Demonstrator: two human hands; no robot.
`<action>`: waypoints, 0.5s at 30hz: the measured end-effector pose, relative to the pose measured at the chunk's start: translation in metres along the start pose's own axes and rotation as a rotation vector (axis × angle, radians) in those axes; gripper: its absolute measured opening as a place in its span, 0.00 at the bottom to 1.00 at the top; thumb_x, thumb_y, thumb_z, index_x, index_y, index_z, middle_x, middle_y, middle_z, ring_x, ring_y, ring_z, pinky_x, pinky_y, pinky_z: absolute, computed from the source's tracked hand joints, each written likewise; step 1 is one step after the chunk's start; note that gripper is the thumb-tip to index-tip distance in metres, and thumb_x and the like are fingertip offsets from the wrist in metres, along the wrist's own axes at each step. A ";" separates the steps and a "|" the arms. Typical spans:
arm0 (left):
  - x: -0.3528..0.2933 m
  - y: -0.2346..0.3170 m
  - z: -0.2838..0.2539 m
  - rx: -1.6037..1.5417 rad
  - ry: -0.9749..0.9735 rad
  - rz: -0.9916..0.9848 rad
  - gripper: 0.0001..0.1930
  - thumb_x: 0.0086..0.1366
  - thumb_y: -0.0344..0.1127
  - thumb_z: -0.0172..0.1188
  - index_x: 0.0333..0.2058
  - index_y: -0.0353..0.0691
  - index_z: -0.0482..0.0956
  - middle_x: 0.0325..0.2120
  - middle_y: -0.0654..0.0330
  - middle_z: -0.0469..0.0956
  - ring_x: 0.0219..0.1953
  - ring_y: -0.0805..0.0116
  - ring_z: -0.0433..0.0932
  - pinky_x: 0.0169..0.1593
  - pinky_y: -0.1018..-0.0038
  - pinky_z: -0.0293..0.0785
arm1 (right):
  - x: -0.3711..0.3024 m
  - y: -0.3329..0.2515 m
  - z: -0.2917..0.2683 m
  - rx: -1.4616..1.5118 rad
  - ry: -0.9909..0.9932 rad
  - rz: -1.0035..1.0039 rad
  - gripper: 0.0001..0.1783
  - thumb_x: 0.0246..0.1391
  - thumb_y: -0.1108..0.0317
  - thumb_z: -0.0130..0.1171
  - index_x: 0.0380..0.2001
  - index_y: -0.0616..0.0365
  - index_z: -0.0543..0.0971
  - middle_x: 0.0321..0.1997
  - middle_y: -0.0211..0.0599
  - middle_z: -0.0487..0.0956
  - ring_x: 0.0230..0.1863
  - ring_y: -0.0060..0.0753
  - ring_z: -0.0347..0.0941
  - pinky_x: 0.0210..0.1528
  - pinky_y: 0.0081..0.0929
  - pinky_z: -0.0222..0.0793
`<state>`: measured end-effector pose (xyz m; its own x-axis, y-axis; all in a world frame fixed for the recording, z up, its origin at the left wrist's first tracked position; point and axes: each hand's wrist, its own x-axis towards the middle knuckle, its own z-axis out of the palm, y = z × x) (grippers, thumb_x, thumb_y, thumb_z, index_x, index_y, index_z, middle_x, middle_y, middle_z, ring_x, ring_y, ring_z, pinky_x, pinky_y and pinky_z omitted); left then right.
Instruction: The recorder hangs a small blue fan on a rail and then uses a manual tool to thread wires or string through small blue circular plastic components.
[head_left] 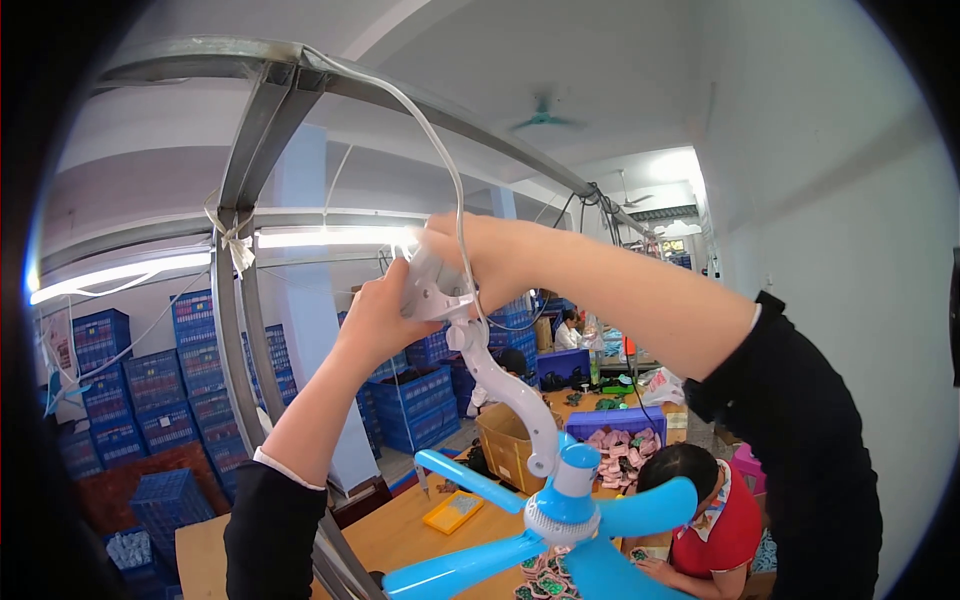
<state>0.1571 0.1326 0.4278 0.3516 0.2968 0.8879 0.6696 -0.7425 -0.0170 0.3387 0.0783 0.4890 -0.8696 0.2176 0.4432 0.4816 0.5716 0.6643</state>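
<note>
Fan (pixel 562 515) hangs at five o'clock below white clamp (pixel 432 292), left hand (pixel 382 312) grip closed on clamp, right hand (pixel 458 243) grip blurred, can't tell; slipping left fingers could drop fan onto counter (pixel 400 530).

Head-worn fisheye, facing forward
</note>
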 end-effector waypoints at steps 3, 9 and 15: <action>-0.012 -0.006 0.013 -0.064 0.183 -0.004 0.29 0.34 0.36 0.70 0.33 0.36 0.62 0.25 0.48 0.74 0.33 0.49 0.75 0.36 0.64 0.70 | -0.006 -0.004 -0.022 -0.187 -0.162 0.180 0.49 0.26 0.56 0.68 0.53 0.66 0.59 0.54 0.54 0.61 0.56 0.48 0.57 0.55 0.35 0.57; -0.021 -0.021 0.053 -0.200 0.355 -0.118 0.28 0.36 0.34 0.69 0.36 0.36 0.63 0.29 0.49 0.75 0.34 0.53 0.75 0.37 0.67 0.70 | -0.037 -0.089 -0.123 -0.535 -0.247 0.537 0.31 0.37 0.61 0.61 0.46 0.66 0.67 0.52 0.51 0.64 0.55 0.47 0.59 0.55 0.36 0.56; -0.034 -0.016 0.078 -0.427 0.522 -0.229 0.28 0.39 0.36 0.67 0.39 0.35 0.66 0.32 0.48 0.74 0.37 0.53 0.74 0.41 0.66 0.69 | -0.110 -0.197 -0.155 -0.468 0.217 0.441 0.22 0.41 0.67 0.57 0.41 0.68 0.69 0.44 0.51 0.70 0.49 0.47 0.65 0.49 0.36 0.61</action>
<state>0.1853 0.1813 0.3621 -0.1983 0.2262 0.9537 0.3369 -0.8980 0.2830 0.3566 -0.1807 0.4025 -0.5631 0.1606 0.8106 0.8250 0.0522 0.5628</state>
